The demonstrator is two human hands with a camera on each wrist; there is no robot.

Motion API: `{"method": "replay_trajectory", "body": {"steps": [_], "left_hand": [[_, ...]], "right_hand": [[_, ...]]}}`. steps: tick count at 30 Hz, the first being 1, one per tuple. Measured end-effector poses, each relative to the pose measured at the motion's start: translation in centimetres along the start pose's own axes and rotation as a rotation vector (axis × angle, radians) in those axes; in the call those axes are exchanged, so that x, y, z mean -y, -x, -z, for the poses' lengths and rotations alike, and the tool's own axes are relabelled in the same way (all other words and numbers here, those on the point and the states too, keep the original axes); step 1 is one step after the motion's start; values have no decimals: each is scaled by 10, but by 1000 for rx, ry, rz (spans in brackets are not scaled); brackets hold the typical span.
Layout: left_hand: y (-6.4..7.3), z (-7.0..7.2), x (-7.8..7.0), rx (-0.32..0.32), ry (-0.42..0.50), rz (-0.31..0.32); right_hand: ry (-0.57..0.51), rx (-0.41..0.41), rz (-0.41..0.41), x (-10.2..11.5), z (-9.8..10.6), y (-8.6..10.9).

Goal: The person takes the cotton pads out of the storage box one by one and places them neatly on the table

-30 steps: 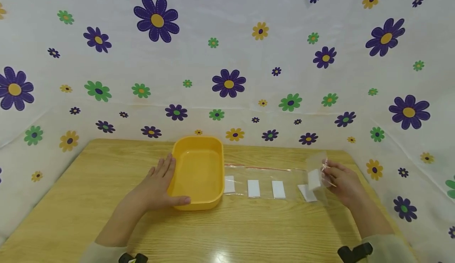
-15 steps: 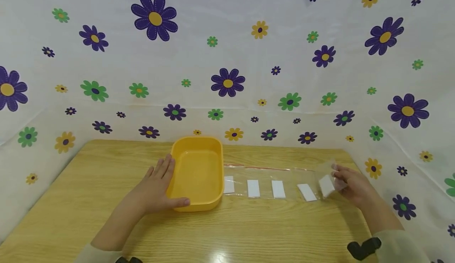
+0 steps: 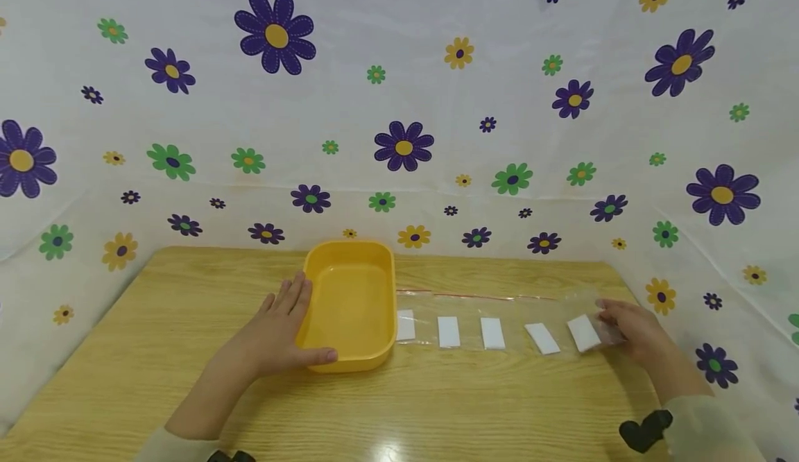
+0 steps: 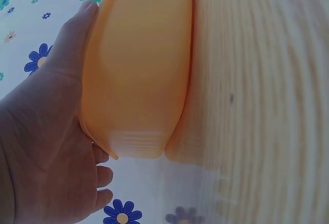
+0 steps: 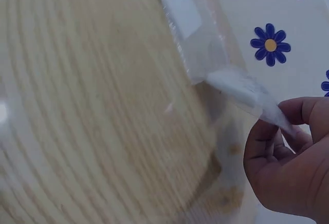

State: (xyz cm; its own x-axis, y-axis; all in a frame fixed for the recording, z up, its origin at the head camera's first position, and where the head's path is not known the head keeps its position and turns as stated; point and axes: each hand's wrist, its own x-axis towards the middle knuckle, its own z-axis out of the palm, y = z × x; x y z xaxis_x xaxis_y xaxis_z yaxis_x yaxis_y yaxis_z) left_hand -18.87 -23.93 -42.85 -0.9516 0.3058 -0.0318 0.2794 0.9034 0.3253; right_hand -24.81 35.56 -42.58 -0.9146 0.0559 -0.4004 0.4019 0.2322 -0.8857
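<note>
My left hand (image 3: pixel 281 337) rests against the left side of a yellow plastic tub (image 3: pixel 349 361), fingers straight and thumb over the front rim. The left wrist view shows the palm and thumb (image 4: pixel 72 44) along the tub's edge. Off to the right, my right hand (image 3: pixel 639 330) pinches the edge of a clear plastic bag (image 5: pixel 277 116) between thumb and fingers. A white rectangular piece (image 3: pixel 583 333) is inside this bag, which is tilted in the right wrist view. Beside it lies another bag with a white piece (image 3: pixel 542 338).
More clear bags with red zip lines (image 3: pixel 474 296) lie in a row, holding white pieces (image 3: pixel 448 331). The leftmost piece (image 3: pixel 406 324) is partly covered by the tub. A flower-print cloth (image 3: pixel 399 66) surrounds the wooden table (image 3: pixel 437 406).
My right hand has moved right and down with the bag, from above the neighbouring bag to the row's right end. My left hand has stayed on the tub.
</note>
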Motion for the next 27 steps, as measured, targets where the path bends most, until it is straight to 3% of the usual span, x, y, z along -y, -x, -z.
{"method": "replay_trajectory", "body": {"steps": [5, 13, 20, 24, 27], "left_hand": [[1, 0, 0, 7, -6, 9], [2, -1, 1, 2, 10, 14], [-2, -5, 2, -1, 4, -7], [-5, -8, 5, -5, -31, -9], [-6, -8, 8, -25, -79, -26]], "right_hand": [[270, -158, -28, -6, 0, -7], [413, -278, -30, -17, 1, -14], [700, -313, 108, -27, 3, -4], [746, -352, 142, -25, -5, 1], [753, -380, 231, -17, -19, 3]]}}
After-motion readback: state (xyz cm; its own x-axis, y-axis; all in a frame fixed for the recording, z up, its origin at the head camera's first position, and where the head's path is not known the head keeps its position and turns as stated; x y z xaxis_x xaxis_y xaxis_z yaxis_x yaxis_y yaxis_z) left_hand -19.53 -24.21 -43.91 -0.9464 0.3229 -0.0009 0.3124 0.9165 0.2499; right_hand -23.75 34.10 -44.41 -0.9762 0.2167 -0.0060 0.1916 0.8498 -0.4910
